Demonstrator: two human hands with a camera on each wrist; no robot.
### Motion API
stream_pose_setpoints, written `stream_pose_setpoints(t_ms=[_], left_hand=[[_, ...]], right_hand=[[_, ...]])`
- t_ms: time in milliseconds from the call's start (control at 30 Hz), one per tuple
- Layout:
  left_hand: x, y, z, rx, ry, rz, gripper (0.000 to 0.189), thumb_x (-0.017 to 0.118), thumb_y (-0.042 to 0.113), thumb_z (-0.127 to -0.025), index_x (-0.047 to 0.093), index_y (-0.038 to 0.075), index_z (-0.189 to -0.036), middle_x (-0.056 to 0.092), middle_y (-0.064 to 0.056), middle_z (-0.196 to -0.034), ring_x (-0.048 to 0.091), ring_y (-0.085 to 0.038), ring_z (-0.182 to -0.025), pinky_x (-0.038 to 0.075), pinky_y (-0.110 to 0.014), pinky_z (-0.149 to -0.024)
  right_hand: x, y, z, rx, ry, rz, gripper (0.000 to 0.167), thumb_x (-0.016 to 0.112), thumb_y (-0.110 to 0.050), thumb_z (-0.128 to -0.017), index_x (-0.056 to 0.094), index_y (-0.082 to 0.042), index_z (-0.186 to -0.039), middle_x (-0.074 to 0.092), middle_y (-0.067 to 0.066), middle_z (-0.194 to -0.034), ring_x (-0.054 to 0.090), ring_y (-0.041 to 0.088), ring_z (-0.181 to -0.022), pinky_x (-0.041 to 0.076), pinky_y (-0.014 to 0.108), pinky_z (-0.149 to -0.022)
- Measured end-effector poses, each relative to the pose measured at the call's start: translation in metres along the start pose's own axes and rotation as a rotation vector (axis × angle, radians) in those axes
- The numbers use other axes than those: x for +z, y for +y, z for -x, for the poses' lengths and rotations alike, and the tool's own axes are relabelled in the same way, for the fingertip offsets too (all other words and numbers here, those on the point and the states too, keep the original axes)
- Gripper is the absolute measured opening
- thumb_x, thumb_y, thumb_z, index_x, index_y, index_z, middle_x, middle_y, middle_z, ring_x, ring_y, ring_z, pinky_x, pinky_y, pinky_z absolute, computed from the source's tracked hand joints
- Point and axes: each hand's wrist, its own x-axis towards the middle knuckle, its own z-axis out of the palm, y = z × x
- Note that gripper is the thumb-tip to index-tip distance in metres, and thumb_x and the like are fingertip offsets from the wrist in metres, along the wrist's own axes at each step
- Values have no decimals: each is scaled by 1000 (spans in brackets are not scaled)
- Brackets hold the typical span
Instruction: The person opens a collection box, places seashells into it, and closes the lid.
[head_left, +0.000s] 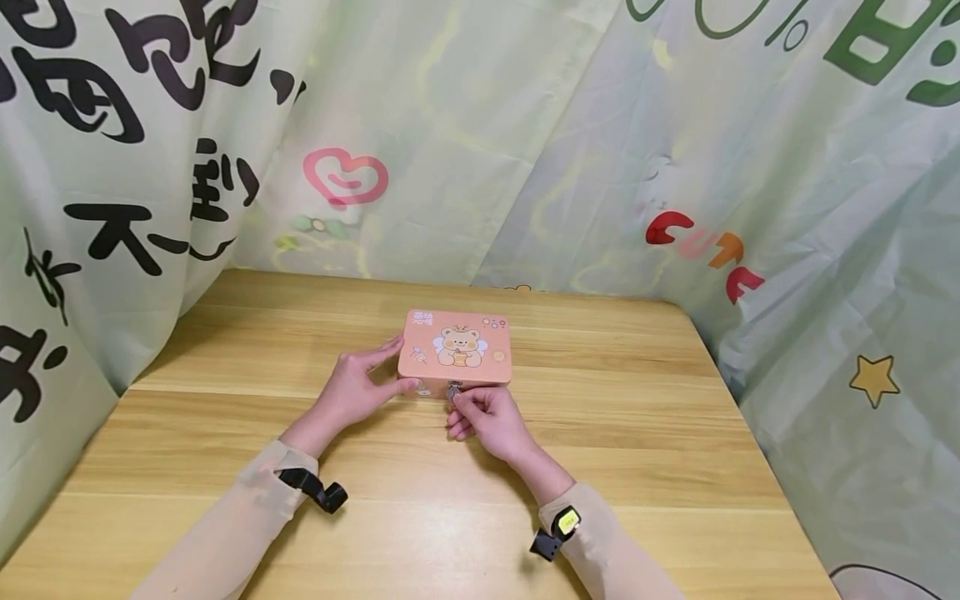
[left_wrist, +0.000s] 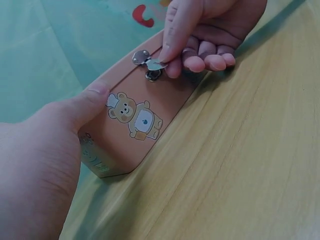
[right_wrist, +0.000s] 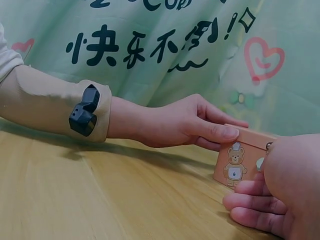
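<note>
A pink tin box (head_left: 491,343) with a winged bear on its lid lies on the table, lid down. My left hand (head_left: 354,387) grips its left end, thumb on the front face and fingers along the side. In the left wrist view, a chef-hatted bear decorates the front of the tin box (left_wrist: 127,145). A metal latch (left_wrist: 141,57) is fixed at the front, its flap lifted out from the face. My right hand (head_left: 491,423) pinches that flap between thumb and index finger. The other fingers are loosely curled below, touching nothing visible.
The wood-grain table (head_left: 637,450) extends around the box on all sides. A printed curtain (head_left: 450,142) hangs behind the table and along its left and right edges. Each sleeve carries a black wrist device; the right one (head_left: 566,522) has a lit yellow screen.
</note>
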Motion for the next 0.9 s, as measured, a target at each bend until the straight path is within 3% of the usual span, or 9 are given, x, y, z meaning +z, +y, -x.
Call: stream_pose_setpoints(t_ms=[267, 500, 733, 900], left_hand=[[2, -1, 0, -8, 5, 25, 76, 91, 42, -84, 61, 11, -147, 56, 1, -149, 53, -31, -139, 40, -53, -115], [3, 1, 0, -7, 4, 16, 78, 90, 47, -84, 61, 10, -147, 56, -1, -149, 54, -32, -138, 41, -53, -114], [2, 6, 1, -2, 13, 9, 75, 90, 43, -85, 61, 12, -148, 58, -6, -146, 56, -37, -135, 44, -55, -110], [1, 11, 4, -16, 27, 2, 77, 90, 41, -86, 60, 12, -150, 57, -13, -146, 56, -41, -134, 45, -57, -109]], right_hand=[[1, -2, 0, 2, 44, 18, 26, 57, -4, -109, 68, 19, -103, 72, 30, -83, 74, 44, -70, 63, 41, -63], [1, -2, -1, 33, 96, 24, 25, 58, -4, -108, 69, 18, -104, 72, 29, -83, 75, 43, -69, 63, 41, -62], [-3, -5, 3, 24, 72, 67, 24, 60, -4, -108, 70, 16, -102, 73, 25, -80, 75, 36, -65, 63, 39, -59], [-11, -10, 10, 3, 62, 91, 24, 65, -6, -106, 72, 16, -103, 74, 24, -82, 74, 41, -67, 63, 42, -60]])
